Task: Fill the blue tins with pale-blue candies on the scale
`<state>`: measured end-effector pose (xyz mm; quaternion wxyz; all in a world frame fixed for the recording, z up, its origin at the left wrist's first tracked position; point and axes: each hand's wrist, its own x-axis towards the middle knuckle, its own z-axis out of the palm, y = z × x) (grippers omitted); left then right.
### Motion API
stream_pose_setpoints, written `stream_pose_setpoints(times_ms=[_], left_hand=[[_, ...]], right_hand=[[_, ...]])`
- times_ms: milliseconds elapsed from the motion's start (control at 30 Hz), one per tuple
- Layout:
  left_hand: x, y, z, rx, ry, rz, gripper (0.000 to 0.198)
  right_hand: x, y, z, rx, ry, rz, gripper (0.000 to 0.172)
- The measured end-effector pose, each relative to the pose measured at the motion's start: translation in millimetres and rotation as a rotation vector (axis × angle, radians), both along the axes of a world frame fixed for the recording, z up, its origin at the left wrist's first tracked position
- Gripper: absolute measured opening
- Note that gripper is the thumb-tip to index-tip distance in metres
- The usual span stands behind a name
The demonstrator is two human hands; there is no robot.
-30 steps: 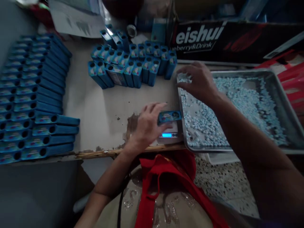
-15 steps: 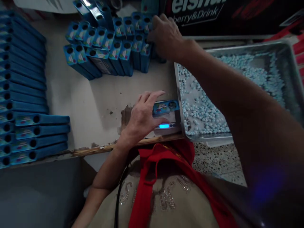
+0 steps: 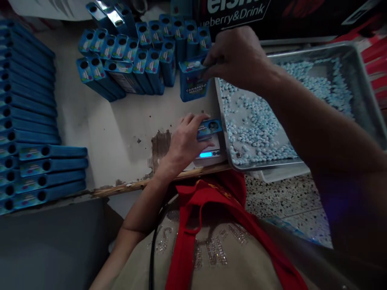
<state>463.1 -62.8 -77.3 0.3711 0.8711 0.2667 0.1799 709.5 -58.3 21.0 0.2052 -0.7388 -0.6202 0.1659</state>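
My left hand (image 3: pixel 185 139) is curled round a small blue candy box (image 3: pixel 208 128), thumb on the near side and fingers on the far side. Dark contents show through the round hole in that box's top. Under it is a small digital scale (image 3: pixel 208 154) with a lit blue display. My right hand (image 3: pixel 234 56) pinches another blue candy box (image 3: pixel 193 86) by its upper right part, holding it upright in front of the standing rows. A pale candy (image 3: pixel 197 64) shows at the top of this box.
Several blue boxes (image 3: pixel 152 66) stand in rows at the back, and more lie stacked (image 3: pixel 30 108) on the left. A metal tray (image 3: pixel 224 121) of pale blue candies is at the right. Behind is a black printed carton (image 3: pixel 272 24). The table's front edge (image 3: pixel 121 188) is chipped.
My right hand has drawn a box out from the back rows toward me. My left thumb and fingers have closed in on the box at the scale. The view has shifted slightly.
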Motion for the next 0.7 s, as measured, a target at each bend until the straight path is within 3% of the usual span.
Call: stream_pose_setpoints(times_ms=[100,200,433,567,700], left_hand=[[3,-5,-4.5,0.013,-0.008,0.045,0.055],[-15,-9,-1.4,0.028,-0.046,0.109,0.046],[-94,-14,20.4,-0.024,-0.078,0.379,0.058],[-109,-24,23.7,0.031,-0.042,0.489,0.054],[-110,-30,18.0,0.011,-0.047,0.527,0.057]], right_hand=[[-2,-31,4.7,0.032,-0.150,-0.081,0.019],[-5,-58,1.7,0.018,-0.130,-0.081,0.018],[-42,-112,-38.1,0.043,-0.109,0.034,0.014],[-52,-127,-57.5,0.029,-0.119,0.016,0.016],[-42,-140,-57.2,0.118,0.069,-0.064,0.022]])
